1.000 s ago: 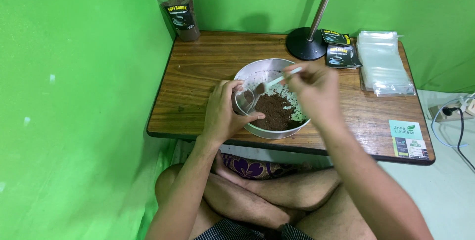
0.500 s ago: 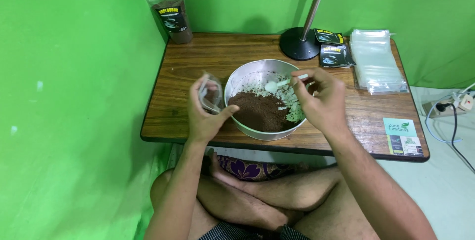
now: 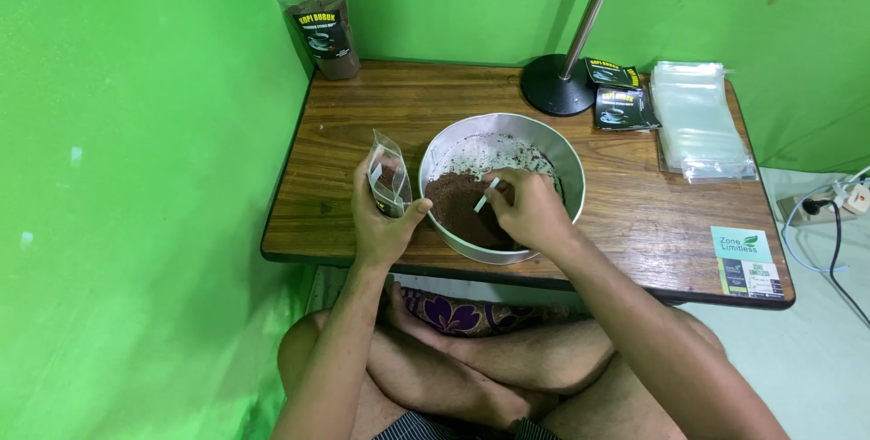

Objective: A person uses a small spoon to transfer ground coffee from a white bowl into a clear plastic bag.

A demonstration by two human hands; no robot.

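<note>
A metal bowl (image 3: pixel 564 157) of dark brown powder (image 3: pixel 458 204) sits on a low wooden table (image 3: pixel 399 114). My left hand (image 3: pixel 381 222) holds a small clear pouch (image 3: pixel 389 173) upright just left of the bowl, with some brown powder inside. My right hand (image 3: pixel 530 209) is inside the bowl, gripping a white spoon (image 3: pixel 487 194) whose tip digs into the powder.
A filled clear pouch with a dark label (image 3: pixel 326 30) stands at the back left corner. A black lamp base with a metal pole (image 3: pixel 560 82), two small dark sachets (image 3: pixel 621 96) and a stack of clear bags (image 3: pixel 700 118) lie at the back right. A printed card (image 3: pixel 748 263) lies at the front right.
My left hand has carried the pouch from over the bowl to its left side. My right hand dropped into the bowl with the spoon. The view moved closer.
</note>
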